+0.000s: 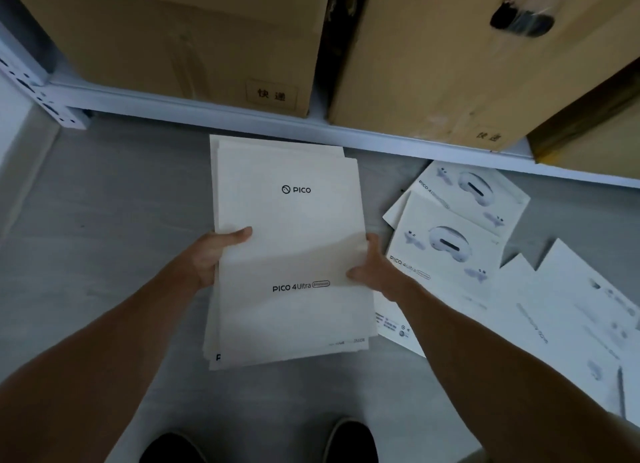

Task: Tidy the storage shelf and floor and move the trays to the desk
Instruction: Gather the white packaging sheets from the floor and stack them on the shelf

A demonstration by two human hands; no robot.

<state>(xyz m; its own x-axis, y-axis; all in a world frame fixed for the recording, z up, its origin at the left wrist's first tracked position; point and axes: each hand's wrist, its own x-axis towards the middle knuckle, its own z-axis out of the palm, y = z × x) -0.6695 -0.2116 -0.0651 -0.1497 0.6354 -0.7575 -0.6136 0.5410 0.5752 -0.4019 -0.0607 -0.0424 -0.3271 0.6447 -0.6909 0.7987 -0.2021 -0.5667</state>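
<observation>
I hold a stack of flat white PICO packaging sleeves [291, 220] above the grey floor, in front of the white storage shelf [194, 104]. My left hand [211, 254] grips the stack's left edge, thumb on top. My right hand [374, 265] grips its right edge. More flattened white sleeves printed with a headset [446, 241] lie scattered on the floor to the right, overlapping one another.
Two large cardboard boxes [180, 36] [450, 64] stand on the lowest shelf board, a third [595, 140] at the far right. A perforated shelf upright [38, 99] is at the left. My dark shoes [349, 442] show at the bottom edge.
</observation>
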